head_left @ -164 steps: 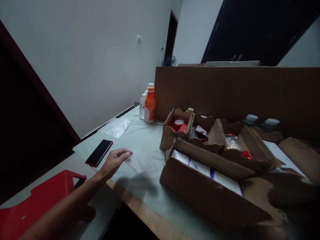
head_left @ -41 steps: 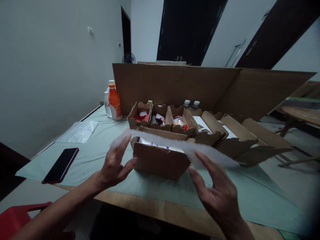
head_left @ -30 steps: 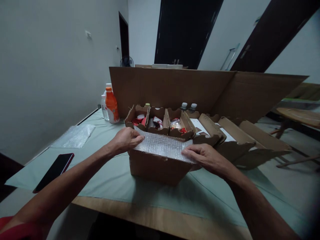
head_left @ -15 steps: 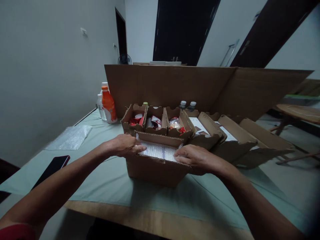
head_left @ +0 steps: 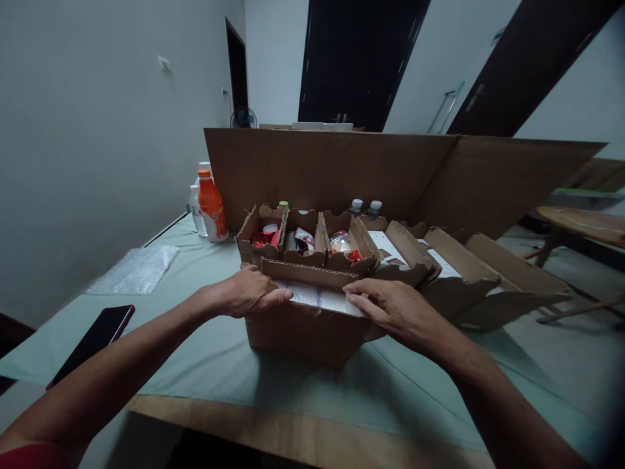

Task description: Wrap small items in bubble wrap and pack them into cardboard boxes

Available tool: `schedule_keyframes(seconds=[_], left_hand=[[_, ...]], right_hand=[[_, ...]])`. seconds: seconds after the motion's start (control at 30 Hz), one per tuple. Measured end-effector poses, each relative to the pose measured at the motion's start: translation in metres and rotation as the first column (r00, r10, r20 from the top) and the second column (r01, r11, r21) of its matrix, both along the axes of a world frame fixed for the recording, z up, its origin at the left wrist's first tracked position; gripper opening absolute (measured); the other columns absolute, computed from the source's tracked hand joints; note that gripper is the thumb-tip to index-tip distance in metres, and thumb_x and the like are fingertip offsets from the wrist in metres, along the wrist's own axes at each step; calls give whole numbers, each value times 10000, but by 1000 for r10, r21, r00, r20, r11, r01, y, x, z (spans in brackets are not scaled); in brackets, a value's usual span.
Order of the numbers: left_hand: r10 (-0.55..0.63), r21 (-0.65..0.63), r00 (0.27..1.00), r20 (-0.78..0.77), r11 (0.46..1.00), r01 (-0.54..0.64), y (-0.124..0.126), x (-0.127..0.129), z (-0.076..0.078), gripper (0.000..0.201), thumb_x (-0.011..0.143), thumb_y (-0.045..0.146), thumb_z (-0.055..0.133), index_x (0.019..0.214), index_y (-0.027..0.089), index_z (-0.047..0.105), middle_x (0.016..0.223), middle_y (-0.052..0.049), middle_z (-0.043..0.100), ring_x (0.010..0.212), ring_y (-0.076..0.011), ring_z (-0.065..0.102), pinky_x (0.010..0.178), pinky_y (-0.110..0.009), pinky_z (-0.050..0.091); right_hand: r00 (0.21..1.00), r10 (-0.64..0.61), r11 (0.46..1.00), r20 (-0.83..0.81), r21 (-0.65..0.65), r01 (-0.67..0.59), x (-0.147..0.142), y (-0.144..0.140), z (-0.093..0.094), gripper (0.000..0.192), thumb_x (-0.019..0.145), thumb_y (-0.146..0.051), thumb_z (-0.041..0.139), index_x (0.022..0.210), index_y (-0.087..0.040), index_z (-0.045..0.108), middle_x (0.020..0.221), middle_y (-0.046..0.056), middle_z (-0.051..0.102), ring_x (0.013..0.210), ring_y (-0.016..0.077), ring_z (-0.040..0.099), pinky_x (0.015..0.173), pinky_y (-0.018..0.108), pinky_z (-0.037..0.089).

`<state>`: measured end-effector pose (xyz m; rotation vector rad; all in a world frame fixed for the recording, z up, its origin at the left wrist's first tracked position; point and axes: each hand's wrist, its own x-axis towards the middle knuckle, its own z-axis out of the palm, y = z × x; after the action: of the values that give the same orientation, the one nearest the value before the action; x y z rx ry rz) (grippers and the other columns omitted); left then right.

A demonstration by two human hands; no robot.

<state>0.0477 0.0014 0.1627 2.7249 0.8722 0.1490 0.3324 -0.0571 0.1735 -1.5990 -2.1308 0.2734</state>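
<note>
In front of me an open cardboard box [head_left: 297, 335] stands upright on the table, with bubble wrap [head_left: 322, 298] filling it near the top. My left hand [head_left: 247, 290] grips its left side, thumb stretched over the bubble wrap. On the right side my right hand [head_left: 385, 301] is closed around the edge, thumb and forefinger at the rim. The side edges are partly hidden under both hands. What lies beneath the bubble wrap cannot be seen.
Behind the box stands a row of cardboard bins [head_left: 305, 254], some holding red packets. A tall cardboard panel [head_left: 317, 166] rises behind them. To the left are an orange bottle [head_left: 212, 208], a sheet of bubble wrap [head_left: 134, 270] and a phone [head_left: 95, 339].
Both hands have shifted slightly along the box's sides. The left thumb now stretches further over the opening, and the right fingers have lifted to the rim. The box has barely moved.
</note>
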Motion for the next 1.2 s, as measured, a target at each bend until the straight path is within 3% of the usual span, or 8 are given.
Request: schedule_keyframes(seconds=[0.17,0.27,0.37,0.53,0.67,0.83,1.0,1.2], left_hand=[[13,90,977,212,995,-33,-11,-15,-5,400,1041,436,360,1047,218,695,1042,-57,732,1003,-231,649,1058,-422,328],[145,203,777,613,921,-332,-35,-36,-29,376,1001,363,474,1342,243,579,1411,-95,574,1327,-270,499,1152,-448,312],[334,11,473,815,807,-590,-53,-54,-74,528,988,354,494,1499,258,406,1514,-107,469,1410,-298,422,1177,-488,320],[525,-300,511,681,836,-460,-49,-47,-138,865,931,503,563,1607,211,110,1682,-161,133,1549,-356,120,1241,-569,143],[532,-472,498,685,844,-253,-34,-23,-145,852,882,641,562,1550,169,323,1536,-192,446,1467,-395,341,1197,-559,292],[616,-654,390,685,755,-44,-34,-7,-143,831,832,718,580,1411,127,500,1278,-187,662,1199,-379,613,1041,-485,493],[647,-675,358,673,735,-60,-58,-18,-142,810,814,746,576,1340,130,575,1177,-164,711,1109,-357,660,975,-447,536],[638,-595,273,720,770,-231,-79,-50,-123,817,799,786,558,1304,146,620,1073,-140,744,1088,-351,670,979,-448,538]], right_hand=[[955,-160,957,-248,198,212,19,-33,-15,298,911,-484,543,976,-275,745,1015,31,768,923,249,707,871,382,530],[852,-346,849,-393,256,463,38,-55,-50,325,885,-534,602,1042,-279,727,1042,44,757,936,261,695,864,397,534],[829,-370,864,-419,172,473,44,-64,-102,498,880,-583,589,1254,-260,648,1162,78,735,926,259,701,789,382,560],[851,-212,958,-480,71,279,21,-52,-157,735,912,-607,525,1521,-226,369,1490,144,516,1324,316,535,1054,472,468],[813,-147,984,-564,0,177,-4,-38,-157,691,919,-615,508,1471,-206,441,1473,154,534,1398,336,455,1153,530,354],[757,-127,989,-641,-26,144,-18,-35,-156,660,942,-597,481,1461,-189,461,1426,164,574,1365,328,493,1142,531,371],[788,-116,992,-604,-36,118,-25,-50,-154,714,947,-571,491,1539,-204,333,1408,173,575,1313,349,534,1108,580,396],[787,10,995,-617,87,55,-61,-51,-112,747,933,-611,493,1549,-230,313,1439,159,549,1307,338,543,1043,504,485]])
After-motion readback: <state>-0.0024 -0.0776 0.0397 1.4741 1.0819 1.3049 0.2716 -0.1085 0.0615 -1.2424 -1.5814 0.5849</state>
